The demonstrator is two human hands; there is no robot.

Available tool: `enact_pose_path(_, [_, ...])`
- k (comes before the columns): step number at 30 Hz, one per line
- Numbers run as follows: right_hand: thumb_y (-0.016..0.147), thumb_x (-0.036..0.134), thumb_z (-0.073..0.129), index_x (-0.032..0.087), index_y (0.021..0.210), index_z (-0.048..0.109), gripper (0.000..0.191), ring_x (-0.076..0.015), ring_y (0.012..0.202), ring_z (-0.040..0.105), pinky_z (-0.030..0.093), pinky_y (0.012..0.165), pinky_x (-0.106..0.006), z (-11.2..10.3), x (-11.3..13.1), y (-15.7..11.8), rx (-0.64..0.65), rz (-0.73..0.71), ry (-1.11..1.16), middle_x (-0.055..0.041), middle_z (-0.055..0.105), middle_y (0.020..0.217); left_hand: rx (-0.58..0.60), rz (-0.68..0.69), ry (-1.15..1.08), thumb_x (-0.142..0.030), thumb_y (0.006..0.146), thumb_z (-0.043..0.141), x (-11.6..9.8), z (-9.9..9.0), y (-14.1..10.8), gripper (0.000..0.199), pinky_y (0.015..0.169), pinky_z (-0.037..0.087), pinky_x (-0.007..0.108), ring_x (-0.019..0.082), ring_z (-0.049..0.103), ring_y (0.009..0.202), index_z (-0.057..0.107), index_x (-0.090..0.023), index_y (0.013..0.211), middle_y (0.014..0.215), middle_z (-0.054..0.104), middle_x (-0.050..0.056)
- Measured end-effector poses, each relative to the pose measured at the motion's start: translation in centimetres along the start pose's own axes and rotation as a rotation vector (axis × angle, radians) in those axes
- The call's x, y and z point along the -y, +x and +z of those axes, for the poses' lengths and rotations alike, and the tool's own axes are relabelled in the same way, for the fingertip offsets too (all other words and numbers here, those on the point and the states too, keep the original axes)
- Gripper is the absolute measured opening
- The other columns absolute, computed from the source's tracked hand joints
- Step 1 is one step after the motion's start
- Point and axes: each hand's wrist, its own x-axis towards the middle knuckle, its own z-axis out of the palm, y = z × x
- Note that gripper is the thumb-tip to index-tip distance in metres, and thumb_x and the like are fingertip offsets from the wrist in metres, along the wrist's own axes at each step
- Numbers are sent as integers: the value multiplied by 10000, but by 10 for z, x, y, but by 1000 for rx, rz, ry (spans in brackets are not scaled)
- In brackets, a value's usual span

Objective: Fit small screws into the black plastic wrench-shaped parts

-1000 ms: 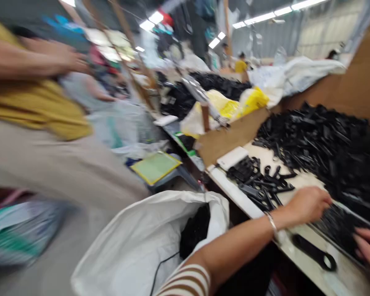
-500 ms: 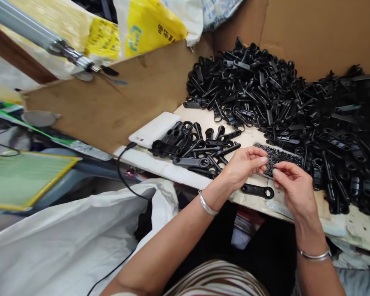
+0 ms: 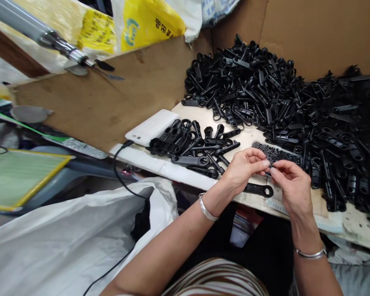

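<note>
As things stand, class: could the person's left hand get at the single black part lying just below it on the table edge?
Probably yes. The left hand hovers right above that single black part, with nothing lying between them, though its fingertips meet the right hand.

The big heap of black plastic loop-ended parts (image 3: 296, 102) looked moulded, smooth with a slight sheen. The brown cardboard wall (image 3: 111, 102) behind was matt, kinda rough. The pale wooden benchtop (image 3: 357, 224) looked scuffed and stained. Shiny metal bangles, one on the left wrist (image 3: 207, 209), one on the right (image 3: 310, 253). The white woven sack (image 3: 64, 242) looked coarse, and the white plastic power bank (image 3: 148, 127) smooth.
</note>
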Motion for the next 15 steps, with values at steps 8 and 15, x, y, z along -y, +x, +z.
enact_pose_path(8, [631,262,838,199,779,724,197,-100,564,578,518,563,-219,1,4,-1,20,13,-38,7,675,708,-10,24,30,-197,551,858,2,1,-2,324,568,479,178,59,578,543,606,-98,729,637,634,-10])
enact_pose_path(15, [662,328,819,194,811,741,215,-158,616,649,584,612,-300,-2,7,-5,26,22,-138,-21,713,765,-22,48,46,-202,544,865,6,0,-5,330,585,488,190,67,589,553,611,-107,731,649,648,-8])
